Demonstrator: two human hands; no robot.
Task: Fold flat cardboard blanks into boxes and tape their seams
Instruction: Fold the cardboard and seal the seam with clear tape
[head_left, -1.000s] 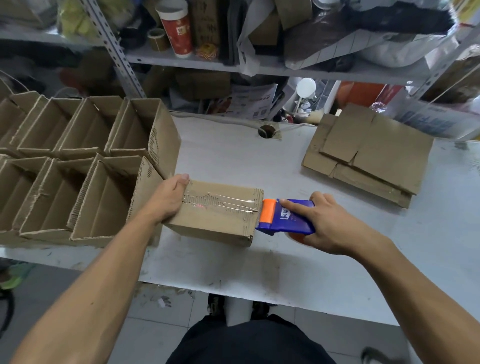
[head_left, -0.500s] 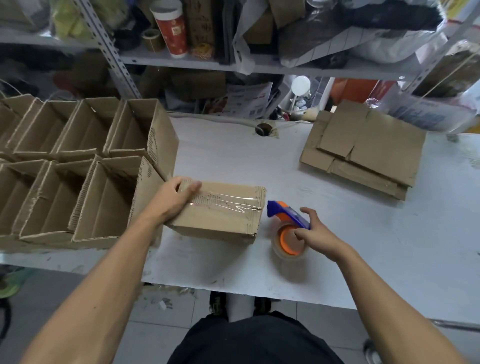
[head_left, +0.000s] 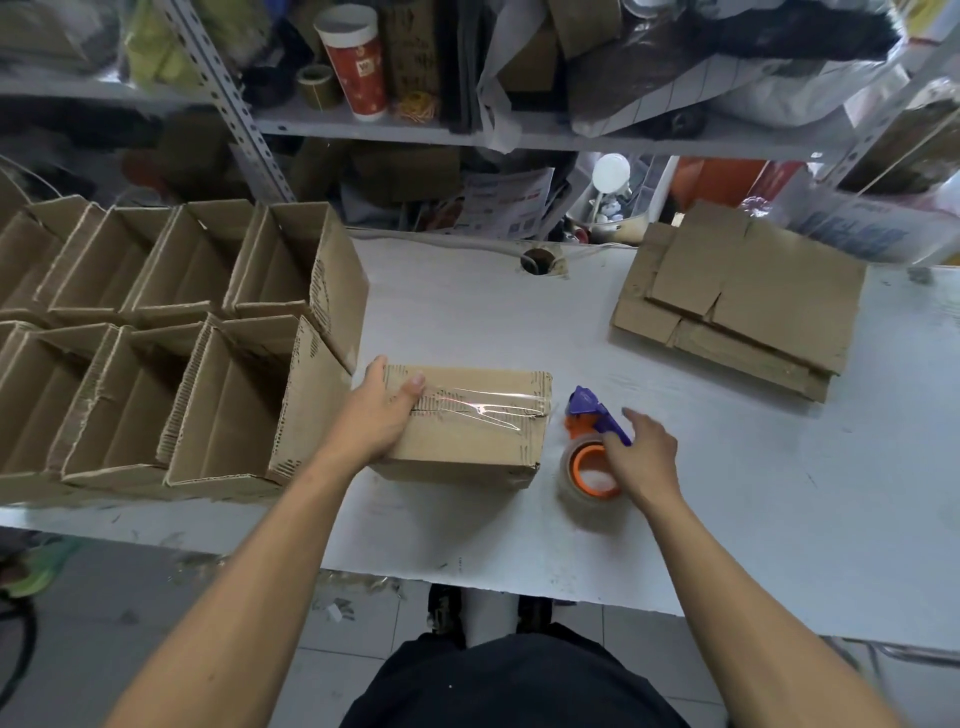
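Your left hand (head_left: 376, 415) is gripping the left end of the taped box (head_left: 470, 423), thumb lying on its top beside the clear tape strip. Your right hand (head_left: 641, 454) is resting on the tape dispenser (head_left: 592, 452), which is sitting on the white table (head_left: 727, 493) just right of the box. Open boxes (head_left: 182, 338) are standing in rows at left; flat blanks (head_left: 743, 296) are lying stacked at far right.

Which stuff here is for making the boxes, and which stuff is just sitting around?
For the job: taped box, tape dispenser, flat blanks, finished open boxes, left hand, right hand.

Just lying about: red cup, small tape roll, white bulb.
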